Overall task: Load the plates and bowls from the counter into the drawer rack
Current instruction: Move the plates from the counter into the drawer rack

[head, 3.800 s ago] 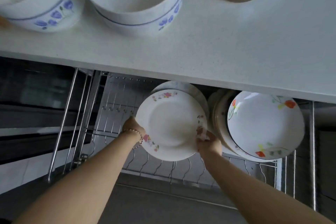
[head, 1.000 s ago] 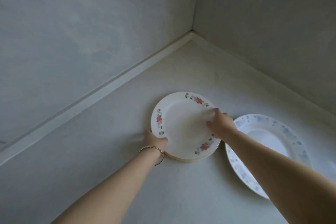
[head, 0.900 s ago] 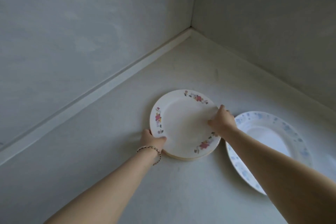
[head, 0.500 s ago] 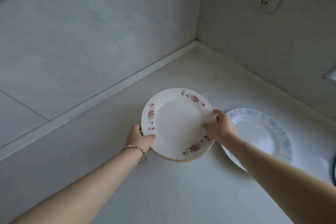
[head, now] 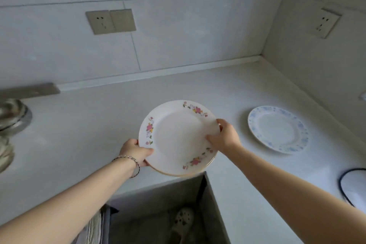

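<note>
Two bare hands grip a small stack of floral-rimmed plates [head: 178, 136] above the near edge of a pale kitchen counter [head: 79, 128], the top plate tilted slightly toward the camera. Nearest the lens, a grey floor shows through the cut-out corner of the counter, where a light perforated clog [head: 182, 222] rests; at the lower left, blurred rims of what may be racked dishes [head: 95, 228] can just be made out. The left hand [head: 134, 151], a thin bracelet [head: 128, 161] on its wrist, clasps the stack's near-left rim, thumb on top and fingers curled under. The right hand [head: 224, 137] clasps the right rim, thumb pressed on the plate's face and fingers wrapped around the edge. Whether the stack's underside touches the counter cannot be told. At the near right edge, part of a white dish with a dark blue rim [head: 354, 186] sits on the counter. Further right and back, a blue-speckled plate [head: 277, 128] lies flat on the counter, well apart from the held stack. At the far left, a blurred metal object [head: 11, 117] sits on the counter. Beyond, grey tiled walls meet in a corner, with a double socket [head: 111, 21] on the far wall and a single socket [head: 324, 23] on the right wall.
</note>
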Tool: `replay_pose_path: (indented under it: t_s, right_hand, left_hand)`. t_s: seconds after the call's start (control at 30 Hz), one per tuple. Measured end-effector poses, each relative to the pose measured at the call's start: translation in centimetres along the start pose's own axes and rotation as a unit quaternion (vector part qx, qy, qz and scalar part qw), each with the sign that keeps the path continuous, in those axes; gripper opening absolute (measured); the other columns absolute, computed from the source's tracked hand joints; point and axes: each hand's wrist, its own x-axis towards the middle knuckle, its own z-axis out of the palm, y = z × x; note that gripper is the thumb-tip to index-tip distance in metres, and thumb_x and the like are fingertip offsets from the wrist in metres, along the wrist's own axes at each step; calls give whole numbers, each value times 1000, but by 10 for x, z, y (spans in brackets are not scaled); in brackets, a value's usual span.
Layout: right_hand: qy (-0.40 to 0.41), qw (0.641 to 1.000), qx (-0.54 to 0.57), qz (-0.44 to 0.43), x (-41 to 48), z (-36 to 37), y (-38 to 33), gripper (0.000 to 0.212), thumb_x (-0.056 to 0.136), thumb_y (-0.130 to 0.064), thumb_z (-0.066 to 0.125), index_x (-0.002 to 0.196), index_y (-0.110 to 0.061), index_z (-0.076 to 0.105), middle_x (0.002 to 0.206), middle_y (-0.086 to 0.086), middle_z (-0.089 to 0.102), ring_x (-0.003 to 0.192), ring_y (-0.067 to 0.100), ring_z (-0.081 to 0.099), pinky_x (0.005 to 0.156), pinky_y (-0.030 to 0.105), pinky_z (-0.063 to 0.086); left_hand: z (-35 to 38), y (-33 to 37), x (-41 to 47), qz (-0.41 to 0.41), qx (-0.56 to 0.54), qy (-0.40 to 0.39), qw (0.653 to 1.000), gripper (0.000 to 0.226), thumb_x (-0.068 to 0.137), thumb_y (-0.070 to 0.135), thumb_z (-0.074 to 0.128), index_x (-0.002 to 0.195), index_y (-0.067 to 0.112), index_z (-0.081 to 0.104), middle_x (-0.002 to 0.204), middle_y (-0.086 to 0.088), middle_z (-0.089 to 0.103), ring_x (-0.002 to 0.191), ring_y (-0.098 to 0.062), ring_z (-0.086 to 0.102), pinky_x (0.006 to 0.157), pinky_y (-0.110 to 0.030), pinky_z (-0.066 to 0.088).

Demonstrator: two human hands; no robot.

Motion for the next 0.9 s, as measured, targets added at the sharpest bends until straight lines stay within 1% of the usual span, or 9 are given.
replay_pose_path:
  t_s: [0.07, 0.13, 0.23, 0.37, 0.47, 0.57, 0.77, 0.87, 0.9]
  right_hand:
    - [-40, 999, -4, -15, -31, 22, -1, 60, 78, -12, 64, 135, -12, 45, 126, 8, 59, 111, 28, 60, 90, 37, 53]
    - [-78, 997, -12, -23, -59, 47, 0, 60, 79, -14, 65, 135, -13, 45, 126, 8, 59, 111, 28, 60, 88, 36, 53]
    - [-139, 990, -24, -30, -104, 91, 1, 61, 79, -17, 67, 135, -12, 43, 125, 9, 59, 109, 28, 60, 86, 34, 53]
    - [-192, 979, -48, -54, -159, 149, -1, 63, 79, -22, 69, 135, -12, 43, 125, 9, 58, 110, 27, 59, 87, 36, 54]
    - [-225, 970, -65, -67, -197, 190, -5, 59, 77, -22, 70, 131, -11, 47, 122, 8, 59, 108, 25, 59, 87, 36, 53]
    - [-254, 960, -83, -81, -235, 232, -13, 56, 77, -20, 70, 128, -10, 49, 120, 8, 60, 108, 25, 59, 85, 34, 51]
    - [-294, 948, -102, -58, -312, 329, -30, 57, 77, -18, 70, 129, -8, 49, 121, 9, 58, 108, 26, 58, 78, 29, 49]
    - [-292, 951, -94, -22, -346, 376, -40, 61, 78, -17, 71, 133, -10, 46, 124, 10, 58, 110, 27, 59, 83, 32, 52]
    - [-288, 954, -86, -10, -354, 390, -43, 62, 78, -15, 71, 133, -10, 46, 125, 10, 58, 110, 28, 59, 85, 34, 52]
  left_hand:
    - [-34, -26, -30, -13, 3, 31, 999, 24, 79, -12, 60, 73, 9, 49, 101, -15, 59, 92, -34, 60, 81, -49, 54]
    - [-66, -50, -55, -28, 13, 54, 998, 22, 79, -10, 61, 73, 9, 51, 103, -16, 63, 97, -34, 63, 83, -48, 55]
    - [-116, -89, -87, -69, 26, 88, 993, 18, 80, -9, 59, 91, 3, 52, 105, -16, 61, 108, -37, 61, 82, -46, 54]
    - [-178, -138, -119, -134, 26, 110, 984, 18, 82, -9, 57, 97, 2, 57, 119, -21, 62, 111, -38, 60, 84, -46, 54]
    - [-222, -173, -140, -166, 0, 121, 979, 35, 84, -9, 55, 118, -3, 54, 115, -13, 61, 115, -36, 58, 87, -44, 53]
    - [-267, -208, -158, -182, -14, 132, 974, 37, 84, -10, 55, 121, -3, 53, 123, -17, 61, 115, -35, 59, 88, -45, 53]
    - [-369, -279, -173, -205, -37, 164, 964, 34, 82, -14, 54, 115, -3, 54, 125, -21, 59, 111, -36, 59, 85, -47, 53]
    - [-420, -309, -166, -207, -28, 166, 964, 19, 82, -15, 52, 87, 3, 55, 123, -21, 59, 98, -32, 58, 77, -44, 53]
    - [-435, -316, -161, -208, -24, 167, 963, 23, 82, -15, 51, 77, 8, 51, 121, -21, 59, 97, -32, 58, 76, -43, 52]
